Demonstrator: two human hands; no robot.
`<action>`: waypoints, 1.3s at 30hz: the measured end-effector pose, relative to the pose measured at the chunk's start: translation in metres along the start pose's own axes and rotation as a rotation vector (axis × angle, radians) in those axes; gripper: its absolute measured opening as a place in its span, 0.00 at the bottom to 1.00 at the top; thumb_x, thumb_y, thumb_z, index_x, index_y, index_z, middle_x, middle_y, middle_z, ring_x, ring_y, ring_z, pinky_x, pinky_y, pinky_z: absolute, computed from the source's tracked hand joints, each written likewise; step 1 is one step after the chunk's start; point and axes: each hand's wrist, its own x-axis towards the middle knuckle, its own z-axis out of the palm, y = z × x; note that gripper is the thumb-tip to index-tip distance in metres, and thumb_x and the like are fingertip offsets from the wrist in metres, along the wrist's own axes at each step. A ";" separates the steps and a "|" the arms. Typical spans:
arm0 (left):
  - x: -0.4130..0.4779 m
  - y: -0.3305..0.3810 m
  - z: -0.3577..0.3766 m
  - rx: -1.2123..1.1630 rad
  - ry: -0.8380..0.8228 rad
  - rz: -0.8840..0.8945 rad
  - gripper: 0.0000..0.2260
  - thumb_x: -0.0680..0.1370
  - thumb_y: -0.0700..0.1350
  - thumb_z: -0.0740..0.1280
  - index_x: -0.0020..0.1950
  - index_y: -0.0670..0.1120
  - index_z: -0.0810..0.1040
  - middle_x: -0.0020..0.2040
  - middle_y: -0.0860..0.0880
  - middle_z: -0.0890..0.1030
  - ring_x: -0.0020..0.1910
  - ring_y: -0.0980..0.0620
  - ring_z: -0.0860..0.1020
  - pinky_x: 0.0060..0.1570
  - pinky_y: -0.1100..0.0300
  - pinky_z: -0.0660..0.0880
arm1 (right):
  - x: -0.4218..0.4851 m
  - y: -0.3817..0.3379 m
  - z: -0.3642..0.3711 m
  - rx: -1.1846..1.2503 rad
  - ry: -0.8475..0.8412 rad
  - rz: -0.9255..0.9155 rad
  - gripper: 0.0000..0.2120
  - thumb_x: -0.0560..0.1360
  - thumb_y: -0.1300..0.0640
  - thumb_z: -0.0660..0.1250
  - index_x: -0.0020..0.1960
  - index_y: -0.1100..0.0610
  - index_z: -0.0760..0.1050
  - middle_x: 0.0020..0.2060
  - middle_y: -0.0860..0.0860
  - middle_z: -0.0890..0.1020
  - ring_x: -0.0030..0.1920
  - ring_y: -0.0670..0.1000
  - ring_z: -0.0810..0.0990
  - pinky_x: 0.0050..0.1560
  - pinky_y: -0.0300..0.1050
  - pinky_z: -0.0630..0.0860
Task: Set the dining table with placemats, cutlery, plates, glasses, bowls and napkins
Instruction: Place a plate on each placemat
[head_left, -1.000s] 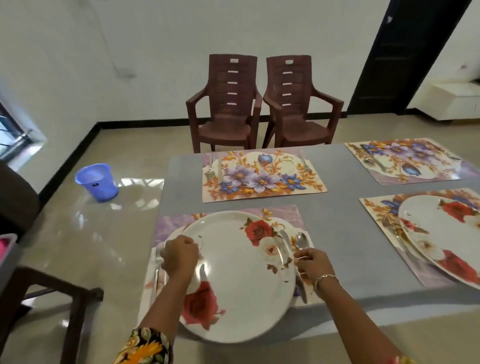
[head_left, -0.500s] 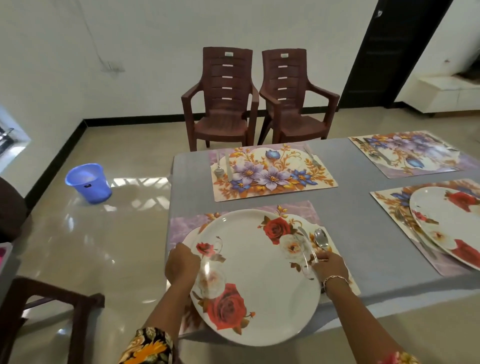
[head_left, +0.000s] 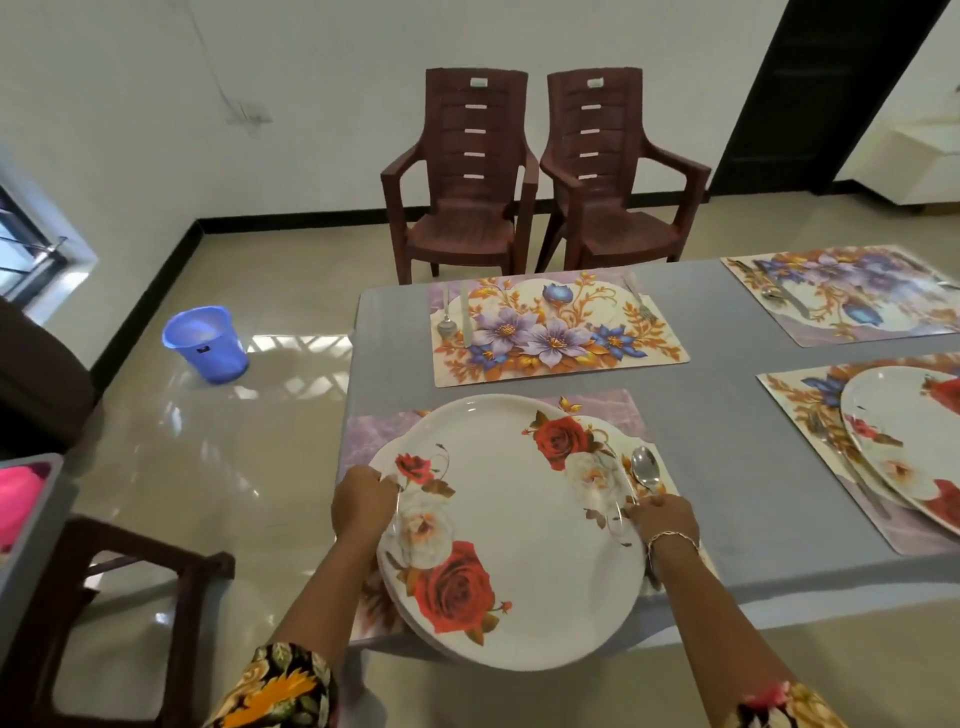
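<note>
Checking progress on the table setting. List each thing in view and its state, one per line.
Rose plate: held at both edges, overhanging the near table edge.
Left hand: gripping the plate's left rim.
Right hand: gripping the plate's right rim.
Near spoon: lying flat beside the plate.
Far placemat: cutlery laid, no plate.
Right plate: resting on its placemat.
Blue bin: upright on floor.

Both hands, left hand (head_left: 363, 501) and right hand (head_left: 664, 517), have turned the rose-patterned plate (head_left: 511, 530) clockwise and drawn it toward the table's near edge, large red rose now nearest the person.
</note>
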 end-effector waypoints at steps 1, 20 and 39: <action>-0.003 0.002 -0.002 -0.010 -0.005 0.024 0.10 0.77 0.40 0.64 0.40 0.35 0.75 0.39 0.39 0.78 0.42 0.38 0.76 0.39 0.54 0.68 | -0.001 -0.001 -0.001 0.000 -0.002 -0.007 0.10 0.73 0.60 0.68 0.49 0.67 0.77 0.44 0.61 0.78 0.47 0.61 0.77 0.46 0.46 0.70; -0.008 -0.040 -0.120 -0.791 0.199 -0.127 0.07 0.73 0.29 0.65 0.47 0.35 0.81 0.41 0.38 0.82 0.41 0.40 0.80 0.47 0.47 0.79 | -0.056 -0.111 0.048 0.549 -0.178 -0.224 0.07 0.67 0.72 0.70 0.37 0.62 0.82 0.43 0.60 0.82 0.47 0.58 0.79 0.42 0.46 0.76; 0.195 -0.147 -0.319 -1.097 -0.122 -0.157 0.10 0.79 0.31 0.57 0.55 0.36 0.76 0.32 0.46 0.83 0.39 0.47 0.78 0.44 0.53 0.75 | -0.162 -0.256 0.258 0.544 -0.182 -0.156 0.12 0.69 0.71 0.69 0.52 0.70 0.77 0.33 0.56 0.79 0.35 0.56 0.77 0.31 0.37 0.79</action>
